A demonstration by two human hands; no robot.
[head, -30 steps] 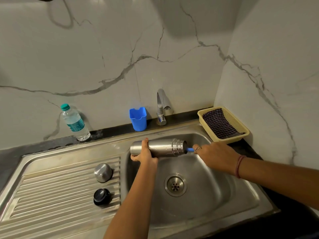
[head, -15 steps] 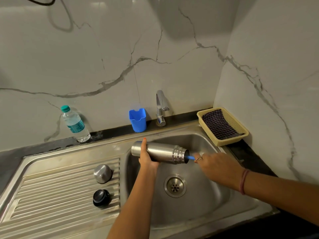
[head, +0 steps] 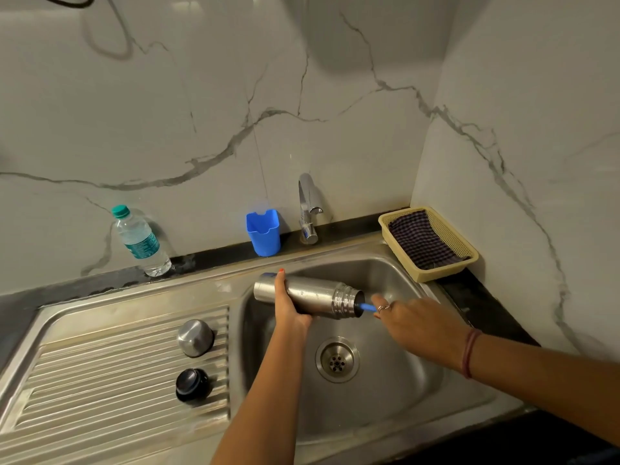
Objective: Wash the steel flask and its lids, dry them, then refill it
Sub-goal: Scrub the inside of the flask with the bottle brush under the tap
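The steel flask (head: 315, 295) lies on its side over the sink basin (head: 385, 391), mouth pointing right. My left hand (head: 288, 305) grips its body near the base. My right hand (head: 412, 322) holds the blue handle of a brush (head: 366, 307) whose head is inside the flask's mouth, hidden. On the ribbed drainboard (head: 100, 374) stand the steel cup lid (head: 195, 337) and, nearer me, the black inner lid (head: 192, 384).
A tap (head: 307, 209) rises behind the basin, with a blue plastic holder (head: 264, 232) to its left. A plastic water bottle (head: 140, 242) stands at the back left. At the back right, a yellow basket (head: 466, 260) holds a checked cloth (head: 423, 242).
The flask has tilted slightly, its mouth dipping lower into the basin, and my right hand followed with the brush handle. The lids have not moved.
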